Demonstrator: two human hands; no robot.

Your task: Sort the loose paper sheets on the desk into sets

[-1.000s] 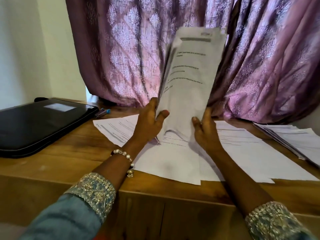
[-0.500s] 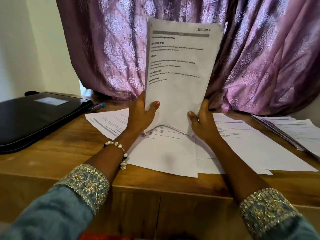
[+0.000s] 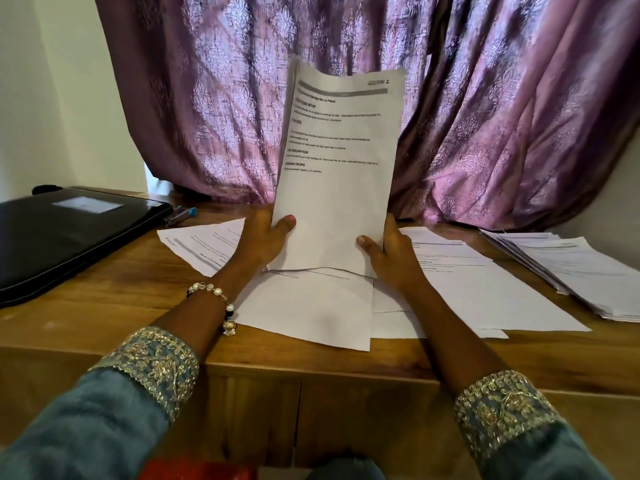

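- Head view: in the middle of the frame, a small bunch of printed pages (image 3: pixel 337 174) stands upright, with its bottom edge resting on the loose sheets (image 3: pixel 311 306) below.
- The left hand (image 3: pixel 261 239) grips the bunch's left edge, thumb on the front.
- The right hand (image 3: pixel 389 252) grips the right edge the same way.
- The loose sheets lie spread flat on the wooden desk (image 3: pixel 104 306), from the middle toward the right.
- At the right edge of the frame sits a neat pile of pages (image 3: pixel 581 271). It looks like a set already made.
- So the job looks partly done: one pile finished, one bunch in hand, many sheets left.
- A black folder (image 3: pixel 69 233) lies at the left, with a pen (image 3: pixel 181 214) beside it.
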